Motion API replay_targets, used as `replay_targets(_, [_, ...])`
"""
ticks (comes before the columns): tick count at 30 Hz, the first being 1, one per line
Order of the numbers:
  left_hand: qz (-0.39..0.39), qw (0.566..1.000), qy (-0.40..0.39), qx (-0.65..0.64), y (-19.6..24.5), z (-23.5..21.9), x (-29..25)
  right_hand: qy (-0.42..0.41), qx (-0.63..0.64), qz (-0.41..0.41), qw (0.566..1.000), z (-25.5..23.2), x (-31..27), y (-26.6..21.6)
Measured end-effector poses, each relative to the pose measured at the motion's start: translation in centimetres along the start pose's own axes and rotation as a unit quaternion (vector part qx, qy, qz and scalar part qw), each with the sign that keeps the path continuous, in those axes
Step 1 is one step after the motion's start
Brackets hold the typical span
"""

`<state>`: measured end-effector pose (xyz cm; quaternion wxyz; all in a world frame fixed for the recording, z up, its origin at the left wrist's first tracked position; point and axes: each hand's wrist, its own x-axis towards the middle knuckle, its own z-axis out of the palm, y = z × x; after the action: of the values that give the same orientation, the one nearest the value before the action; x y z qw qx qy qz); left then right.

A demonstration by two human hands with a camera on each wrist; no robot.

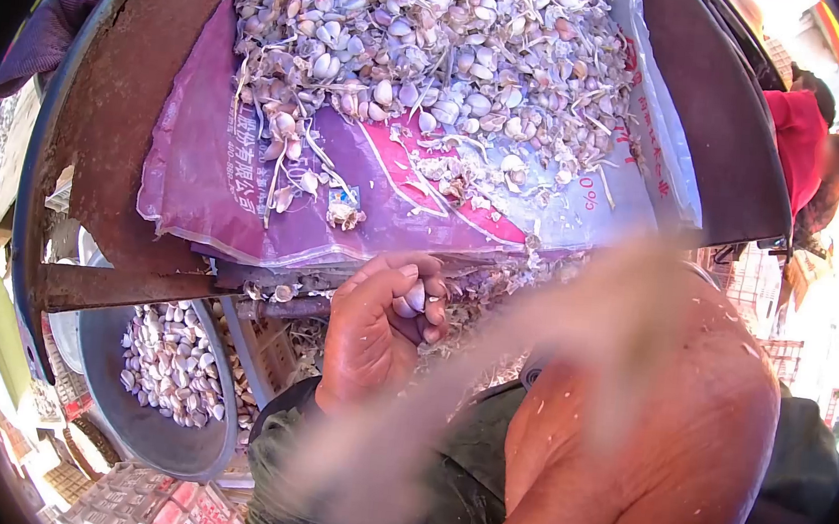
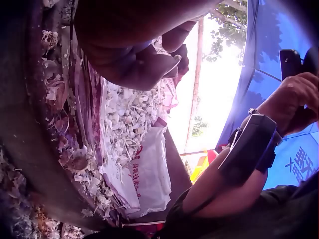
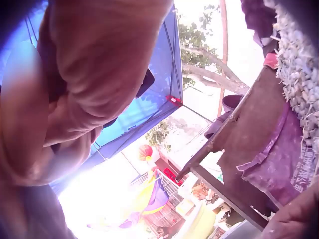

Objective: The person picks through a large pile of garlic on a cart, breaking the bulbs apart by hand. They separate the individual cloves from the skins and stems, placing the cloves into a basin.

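Observation:
Below the edge of the purple sack [image 1: 293,226], the left hand [image 1: 371,333] has its fingers curled round pale purple garlic cloves [image 1: 410,299]. In the left wrist view the same hand [image 2: 134,45] looms dark, its fingers bent. To the right, the right hand [image 1: 648,382] is raised close to the head camera, with a pale blurred shape across it; whether it holds anything cannot be told. The right wrist view shows this hand [image 3: 94,64] with folded fingers, fingertips hidden. Loose garlic cloves [image 1: 388,50] with stems and skins lie heaped on the sack.
At lower left a grey basin [image 1: 224,445] holds many cloves. A rusty metal tray edge [image 1: 128,291] runs under the sack. Scattered skins lie beneath. Red and white crates [image 1: 159,504] stand at bottom left. A person in red [image 1: 799,146] is at the right.

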<state>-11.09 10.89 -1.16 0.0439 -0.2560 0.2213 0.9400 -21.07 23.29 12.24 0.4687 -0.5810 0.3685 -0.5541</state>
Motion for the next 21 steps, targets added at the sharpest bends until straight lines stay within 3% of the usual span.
replay_targets(11, [0.027,0.999,-0.008,0.024,0.06,0.15,-0.04,-0.009,-0.055,-0.038,0.998,0.07,-0.87,-0.67])
replay_targets(21, [0.012,1.0,-0.014,0.019,-0.04,-0.06,0.39,0.012,-0.107,-0.016,0.994,-0.57,-0.71,0.33])
